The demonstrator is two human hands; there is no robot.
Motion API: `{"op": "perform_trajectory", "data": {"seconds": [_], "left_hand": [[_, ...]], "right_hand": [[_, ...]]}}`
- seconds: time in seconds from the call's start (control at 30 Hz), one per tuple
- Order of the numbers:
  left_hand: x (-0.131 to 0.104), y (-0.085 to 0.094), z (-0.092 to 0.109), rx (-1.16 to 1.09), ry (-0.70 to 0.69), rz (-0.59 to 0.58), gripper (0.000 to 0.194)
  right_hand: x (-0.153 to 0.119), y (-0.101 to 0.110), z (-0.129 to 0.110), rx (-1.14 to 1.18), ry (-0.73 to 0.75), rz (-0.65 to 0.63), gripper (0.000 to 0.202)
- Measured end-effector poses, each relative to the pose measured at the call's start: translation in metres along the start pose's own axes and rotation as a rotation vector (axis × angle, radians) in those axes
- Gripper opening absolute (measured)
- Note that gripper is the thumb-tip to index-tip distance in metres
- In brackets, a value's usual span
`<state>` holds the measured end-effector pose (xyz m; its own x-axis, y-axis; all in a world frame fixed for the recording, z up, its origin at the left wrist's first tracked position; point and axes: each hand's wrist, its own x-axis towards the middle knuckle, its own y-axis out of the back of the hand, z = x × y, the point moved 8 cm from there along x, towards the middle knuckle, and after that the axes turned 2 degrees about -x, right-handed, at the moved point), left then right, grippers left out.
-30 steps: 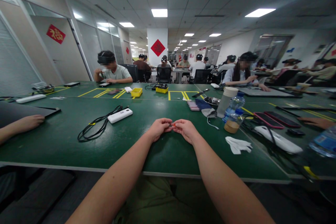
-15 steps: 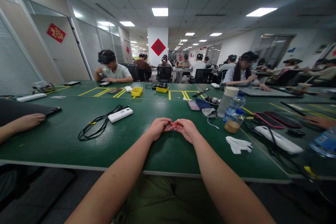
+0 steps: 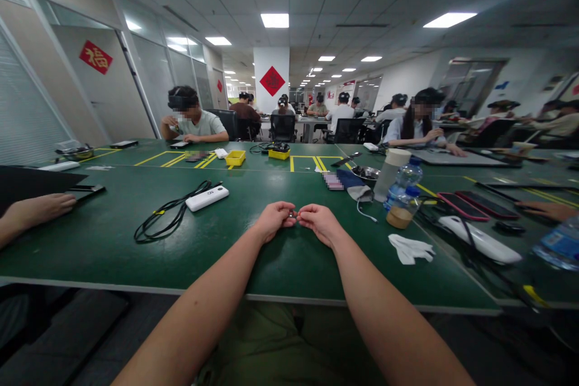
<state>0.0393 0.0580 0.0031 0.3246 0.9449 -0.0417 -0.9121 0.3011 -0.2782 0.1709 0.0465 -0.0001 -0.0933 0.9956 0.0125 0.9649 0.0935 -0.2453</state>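
Observation:
My left hand [image 3: 275,221] and my right hand [image 3: 319,222] meet just above the green table [image 3: 181,265], their fingertips almost touching. Between the left thumb and fingers is a small dark, shiny object [image 3: 291,214], too small and too covered by fingers to name. The right hand's fingers are closed in a pinch at its right side; whether they grip the same object is hidden. Both forearms come in from the bottom of the head view.
Left of my hands lie a white power bank [image 3: 207,198] and a coiled black cable [image 3: 158,223]. To the right are a white glove [image 3: 411,248], bottles [image 3: 401,211] and phones [image 3: 464,206]. Yellow trays [image 3: 236,158] stand further back. A neighbour's hand [image 3: 43,211] rests at far left.
Red and orange showed between my fingertips before; now a dark, shiny bit shows there. My hands have barely moved. At far left, the dark panel by the neighbour's hand has shifted.

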Motion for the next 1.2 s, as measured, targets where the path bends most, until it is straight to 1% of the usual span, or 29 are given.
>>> {"op": "perform_trajectory", "data": {"seconds": [0.27, 0.47, 0.57, 0.73, 0.93, 1.2], "left_hand": [[-0.0006, -0.0001, -0.001, -0.014, 0.034, 0.007, 0.02], [-0.0031, -0.0033, 0.0033, 0.026, -0.003, -0.037, 0.026], [-0.0041, -0.0042, 0.0047, 0.056, -0.017, -0.04, 0.028], [-0.0042, -0.0048, 0.0045, 0.06, -0.008, -0.041, 0.027], [-0.002, -0.0045, 0.0007, 0.029, 0.006, -0.059, 0.027], [-0.0022, -0.0043, 0.002, 0.063, -0.002, -0.052, 0.023]], "right_hand": [[-0.0022, -0.0013, -0.0042, 0.065, -0.021, -0.002, 0.004], [-0.001, 0.0011, -0.0019, 0.046, -0.017, 0.016, 0.013], [-0.0006, 0.0016, -0.0009, 0.022, -0.008, 0.018, 0.012], [0.0004, 0.001, -0.0004, 0.008, 0.006, 0.006, 0.013], [-0.0025, -0.0008, -0.0031, -0.01, 0.013, 0.021, 0.017], [-0.0013, -0.0002, -0.0014, -0.013, 0.01, 0.007, 0.014]]}}
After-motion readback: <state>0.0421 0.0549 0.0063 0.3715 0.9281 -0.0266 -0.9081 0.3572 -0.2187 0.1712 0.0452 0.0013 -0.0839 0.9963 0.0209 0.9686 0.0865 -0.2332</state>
